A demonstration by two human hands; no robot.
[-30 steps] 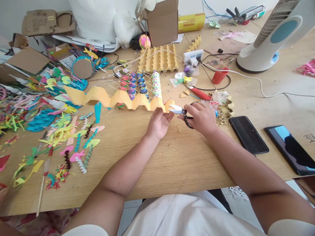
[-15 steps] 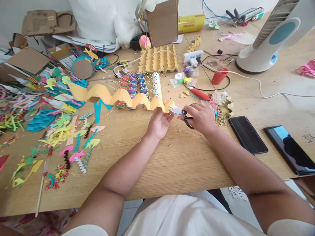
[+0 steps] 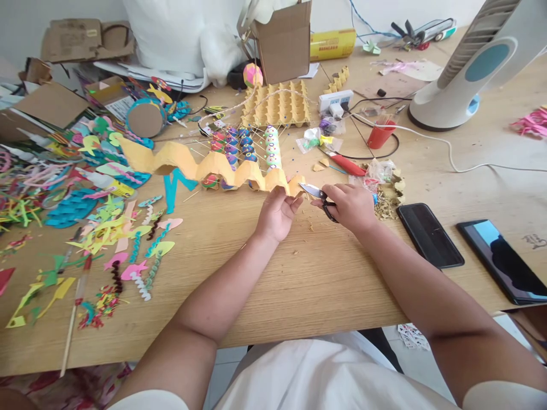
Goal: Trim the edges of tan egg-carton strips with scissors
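A long wavy strip of yellow egg carton [image 3: 213,163] is held up over the table, its right end in my left hand [image 3: 277,215], with the fingers under and around that end. My right hand [image 3: 348,206] grips black-handled scissors [image 3: 314,191], whose blades point left and touch the strip's right tip. Behind the strip lie rows of painted carton cups, among them a white dotted row [image 3: 272,147] and a blue row [image 3: 247,145], with thin sticks poking out. Small yellow crumbs lie on the table below the scissors.
An egg tray [image 3: 276,103] lies farther back. Around the right side are a red cup [image 3: 382,134], a red-handled tool [image 3: 348,165], a white fan [image 3: 457,85], a black phone [image 3: 430,234] and a tablet [image 3: 504,259]. Colourful paper scraps [image 3: 100,228] cover the left.
The strip has shifted slightly right. The scissor blades have turned a little and look closer together. Both hands remain almost in place.
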